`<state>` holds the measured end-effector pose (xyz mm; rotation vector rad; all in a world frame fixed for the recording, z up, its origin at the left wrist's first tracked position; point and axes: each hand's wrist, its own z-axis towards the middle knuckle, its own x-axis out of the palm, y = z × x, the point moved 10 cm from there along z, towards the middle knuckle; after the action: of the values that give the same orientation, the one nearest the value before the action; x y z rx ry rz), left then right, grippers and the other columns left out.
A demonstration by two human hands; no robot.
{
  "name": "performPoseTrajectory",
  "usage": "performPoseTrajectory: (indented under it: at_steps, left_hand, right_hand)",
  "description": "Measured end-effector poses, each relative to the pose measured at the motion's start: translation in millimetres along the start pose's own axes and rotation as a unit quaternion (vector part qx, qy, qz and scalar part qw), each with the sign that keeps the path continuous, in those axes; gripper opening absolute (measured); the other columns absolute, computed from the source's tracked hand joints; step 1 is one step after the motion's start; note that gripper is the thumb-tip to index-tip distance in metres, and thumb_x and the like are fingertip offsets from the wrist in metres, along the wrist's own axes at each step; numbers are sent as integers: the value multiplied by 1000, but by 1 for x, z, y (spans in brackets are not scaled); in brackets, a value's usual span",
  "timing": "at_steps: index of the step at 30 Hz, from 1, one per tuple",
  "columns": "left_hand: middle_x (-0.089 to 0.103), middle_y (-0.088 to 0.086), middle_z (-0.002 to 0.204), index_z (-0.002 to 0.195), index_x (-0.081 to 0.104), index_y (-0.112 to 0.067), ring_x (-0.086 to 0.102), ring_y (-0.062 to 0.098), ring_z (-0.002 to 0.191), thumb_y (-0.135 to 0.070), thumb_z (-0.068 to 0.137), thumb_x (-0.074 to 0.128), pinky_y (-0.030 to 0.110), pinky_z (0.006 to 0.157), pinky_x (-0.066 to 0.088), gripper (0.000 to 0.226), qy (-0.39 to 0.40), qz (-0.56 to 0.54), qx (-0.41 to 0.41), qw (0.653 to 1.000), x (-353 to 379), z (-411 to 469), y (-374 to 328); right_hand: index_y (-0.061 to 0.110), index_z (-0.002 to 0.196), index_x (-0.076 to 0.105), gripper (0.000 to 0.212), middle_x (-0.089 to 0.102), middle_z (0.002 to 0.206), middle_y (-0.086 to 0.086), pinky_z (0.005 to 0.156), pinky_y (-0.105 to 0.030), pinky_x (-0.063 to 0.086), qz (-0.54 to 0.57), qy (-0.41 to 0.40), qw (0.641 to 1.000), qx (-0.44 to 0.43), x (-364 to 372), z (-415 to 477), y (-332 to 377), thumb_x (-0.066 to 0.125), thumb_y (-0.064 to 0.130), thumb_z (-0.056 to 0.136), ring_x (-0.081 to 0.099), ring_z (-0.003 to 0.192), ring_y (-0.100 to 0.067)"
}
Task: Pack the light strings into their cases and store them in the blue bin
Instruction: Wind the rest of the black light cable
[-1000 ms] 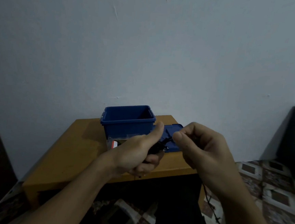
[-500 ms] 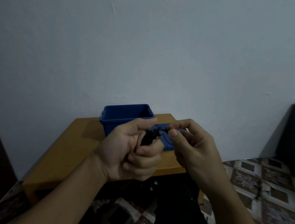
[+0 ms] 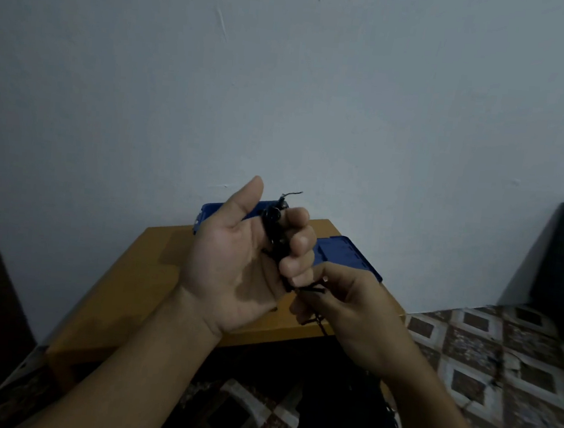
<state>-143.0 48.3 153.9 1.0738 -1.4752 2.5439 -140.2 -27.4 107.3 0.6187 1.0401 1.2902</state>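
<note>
Mid-coil, judging by the hands. Left hand [image 3: 235, 264]: palm turned toward the camera, fingers curled tight round a dark bundle of light string [image 3: 274, 230], thumb straight up and clear of it, a short stub of wire poking out above the knuckles. Right hand [image 3: 350, 308]: just below the left and touching it, fingertips pinched on the loose strand at the bundle's lower end.

Rest of that strand: down past the right wrist, over the counter's near edge and, as far as can be made out, away across the tiled floor [image 3: 468, 332] to the right. Dim there and hard to follow.

Behind the hands, on the wooden counter [image 3: 138, 276]: the blue bin [image 3: 210, 212], mostly hidden by the left hand, and just to its right a flat blue lid [image 3: 348, 257], off the bin. No telling from this angle what lies inside. No case in sight either; possibly hidden behind the hands.

Probably not far along: this string only partly gathered, not yet cased, not yet binned. Left to do, at a guess: wind in the trailing length, fit the coil into a case, close it, drop it into the bin. Same again for any other strings, none visible here.
</note>
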Motion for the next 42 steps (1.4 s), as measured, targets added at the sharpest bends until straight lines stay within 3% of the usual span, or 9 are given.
performPoseTrajectory:
  at_steps: [4,8,15,20,23,25,32,38,42]
  left_hand:
    - [57,6,69,86,64,-6,50,17,51,-56,97,35,29,52,46,59,-105,33,52,993,-7,-1,-8]
    - [53,5,68,86,60,-6,45,17,50,-54,98,34,28,50,42,56,-141,32,69,987,-6,-2,-7]
    - [60,6,80,109,62,-4,50,18,59,-53,99,33,30,59,45,58,-150,77,106,980,-1,-5,-23]
    - [70,13,119,137,48,0,69,27,92,-58,100,25,35,79,55,72,-156,119,120,973,-1,-6,-27]
    - [61,12,138,146,38,0,62,30,120,-61,101,20,40,101,47,77,-156,131,131,970,-3,-6,-27]
    - [60,9,139,149,34,-2,59,29,126,-60,101,20,43,109,42,77,-173,136,144,965,-8,-7,-29]
    - [62,4,137,155,17,-8,52,20,134,-59,94,28,42,119,28,80,-213,200,191,937,-16,-11,-36]
    - [59,-5,141,156,17,-14,42,10,141,-63,92,31,30,109,31,81,-234,297,191,906,-18,-12,-40]
    - [40,-12,156,153,21,-36,23,5,148,-73,86,28,36,120,14,77,-235,321,165,903,-24,-10,-40]
  right_hand:
    - [8,87,64,23,67,69,-3,63,-33,50,-21,29,999,11,4,-2,3,52,19,103,60,60,-20]
    - [7,82,57,32,55,61,4,55,-26,40,-41,97,994,43,16,-8,0,46,23,107,49,54,-12]
    - [15,98,62,20,70,79,-1,71,-31,48,-20,87,994,55,13,-7,-3,46,24,106,62,73,-18]
    - [18,94,66,27,73,88,3,74,-28,50,-51,64,994,74,9,-5,-7,45,31,105,66,80,-12]
    - [12,91,66,31,74,88,1,71,-31,55,-40,80,991,96,14,-6,-10,45,32,105,68,74,-15]
    - [12,89,64,32,75,86,0,66,-30,53,-39,81,991,103,14,-7,-9,46,34,105,64,66,-16]
    - [-2,91,60,30,52,62,3,51,-18,37,-38,68,993,93,9,-6,-12,59,27,101,44,51,-8]
    - [23,93,66,16,64,63,4,54,-22,41,-96,37,988,116,-1,-7,-16,60,37,98,51,52,-7]
    - [22,89,68,24,65,61,3,54,-24,43,-116,39,987,105,-5,-8,-9,59,43,97,51,51,-9]
